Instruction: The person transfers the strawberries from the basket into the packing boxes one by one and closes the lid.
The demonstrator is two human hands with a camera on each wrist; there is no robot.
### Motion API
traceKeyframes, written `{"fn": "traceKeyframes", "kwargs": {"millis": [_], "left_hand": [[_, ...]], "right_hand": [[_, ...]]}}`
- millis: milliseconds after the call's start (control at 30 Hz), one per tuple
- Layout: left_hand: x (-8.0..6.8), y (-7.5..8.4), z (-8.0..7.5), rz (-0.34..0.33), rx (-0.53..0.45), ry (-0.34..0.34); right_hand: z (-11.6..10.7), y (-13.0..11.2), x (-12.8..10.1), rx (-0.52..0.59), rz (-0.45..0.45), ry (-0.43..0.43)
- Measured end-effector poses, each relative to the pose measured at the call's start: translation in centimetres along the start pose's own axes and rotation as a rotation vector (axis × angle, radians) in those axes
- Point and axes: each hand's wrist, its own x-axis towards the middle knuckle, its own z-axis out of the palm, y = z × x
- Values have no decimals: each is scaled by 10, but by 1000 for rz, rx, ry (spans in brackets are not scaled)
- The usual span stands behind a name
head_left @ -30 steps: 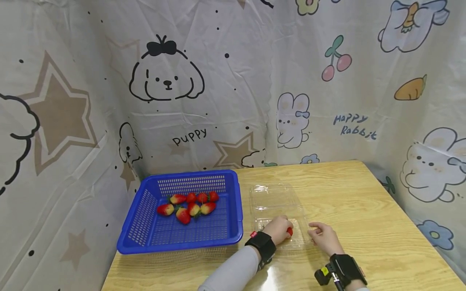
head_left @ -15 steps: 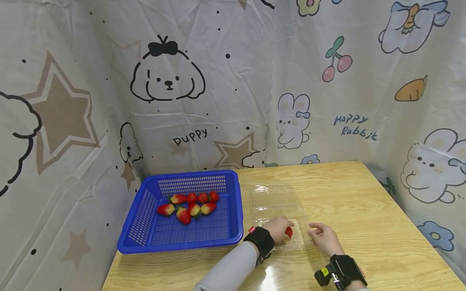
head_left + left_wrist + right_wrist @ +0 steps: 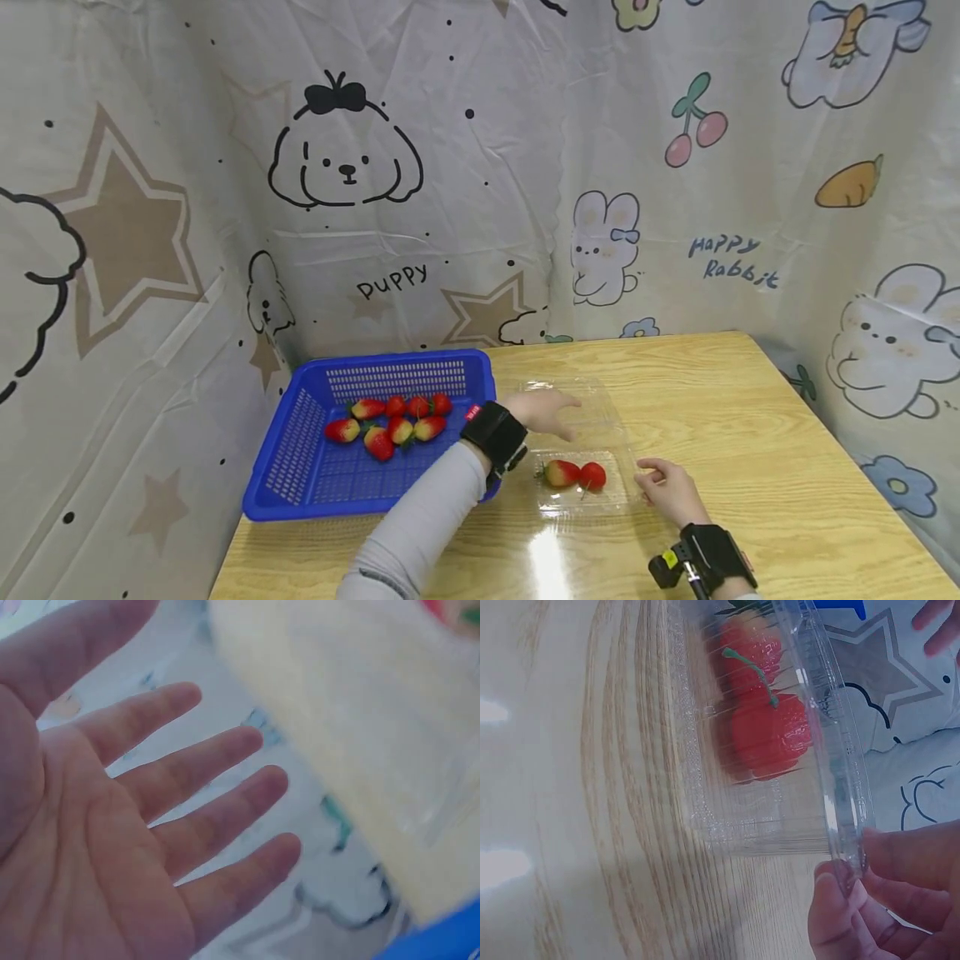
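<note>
Pinching the rim of a clear plastic container [image 3: 844,795] between curled thumb and fingers of the right hand [image 3: 669,493], at 3 o'clock on a dial centred on the base [image 3: 577,506], with 12 on the far side. Holding nothing in the left hand [image 3: 538,412], stretched with straight, spread fingers over the open lid [image 3: 600,408] at 11 to 12 o'clock. In the base, side by side, a leafy red-and-yellow strawberry [image 3: 560,474] toward 9 and a round red fruit [image 3: 592,477] with a green stem toward 3. At 9 to 10 o'clock, just beside the container, a blue mesh basket [image 3: 367,507] with eight more red fruits [image 3: 378,444] clustered inside. Beneath, a wooden table [image 3: 712,400]; beyond at 12, a pale printed curtain [image 3: 480,208].
</note>
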Motion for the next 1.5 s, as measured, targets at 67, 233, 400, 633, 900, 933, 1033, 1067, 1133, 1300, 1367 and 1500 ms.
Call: {"fn": "traceKeyframes", "kwargs": {"millis": [67, 233, 400, 633, 900, 933, 1033, 1067, 1133, 1300, 1367, 1500], "left_hand": [[-9, -9, -16, -22, 7, 17], [-28, -40, -43, -121, 44, 155], [-38, -78, -39, -215, 22, 400], [-26, -164, 6, -257, -112, 580], [16, -276, 84, -404, -173, 483], [0, -255, 77, -430, -178, 475], [-60, -169, 39, -501, -210, 418], [-61, -167, 40, -520, -205, 406], [-52, -179, 48, -531, -178, 410], [0, -264, 99, -407, -117, 478], [17, -292, 117, -352, -79, 512], [1, -253, 98, -431, -104, 439]], "right_hand": [[0, 0, 0, -3, -1, 0], [0, 0, -1, -3, 0, -7], [-1, -1, -2, -6, 3, -10], [-1, -2, -2, -13, 7, -9], [-1, -3, -2, -12, 6, -6], [-1, -3, -2, -12, 10, -5], [-1, -3, -2, -13, 13, -4], [-1, -3, -2, -14, 13, -5], [-1, -3, -2, -16, 14, -5], [-1, -2, -2, -9, 9, -3], [-1, -2, -2, -9, 6, -1], [-1, -1, -2, -9, 2, 3]]}}
